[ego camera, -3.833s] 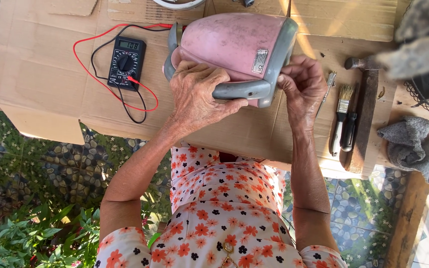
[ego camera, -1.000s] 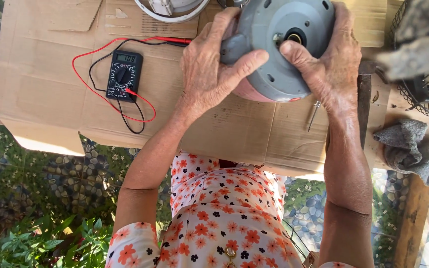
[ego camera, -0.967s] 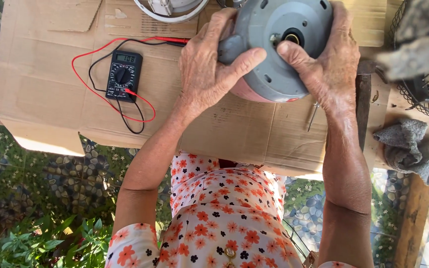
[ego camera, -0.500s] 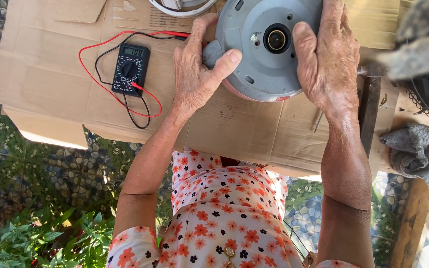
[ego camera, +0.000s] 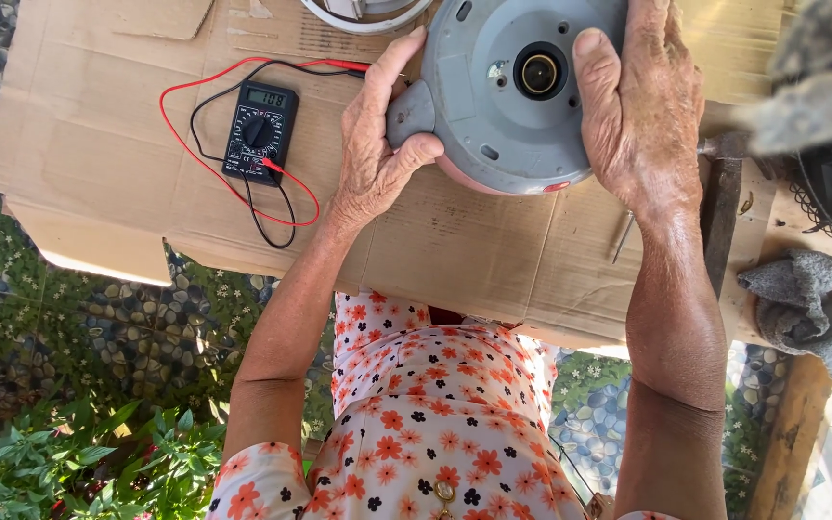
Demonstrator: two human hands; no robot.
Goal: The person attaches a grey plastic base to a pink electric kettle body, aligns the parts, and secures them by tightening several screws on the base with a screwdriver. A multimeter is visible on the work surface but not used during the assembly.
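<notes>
The round grey plastic kettle base [ego camera: 517, 91] has tipped further up, underside facing us; left hand [ego camera: 377, 154] and right hand [ego camera: 642, 106] clasp its sides, right of the black multimeter [ego camera: 260, 132].

Two hands, the left hand [ego camera: 377, 159] and the right hand [ego camera: 639, 106], are showing, along with one grey kettle base [ego camera: 507, 91], one black multimeter [ego camera: 258, 132] trailing two leads, one grey rag [ego camera: 801, 308], one cardboard sheet [ego camera: 98, 125] and one screwdriver [ego camera: 623, 236]
</notes>
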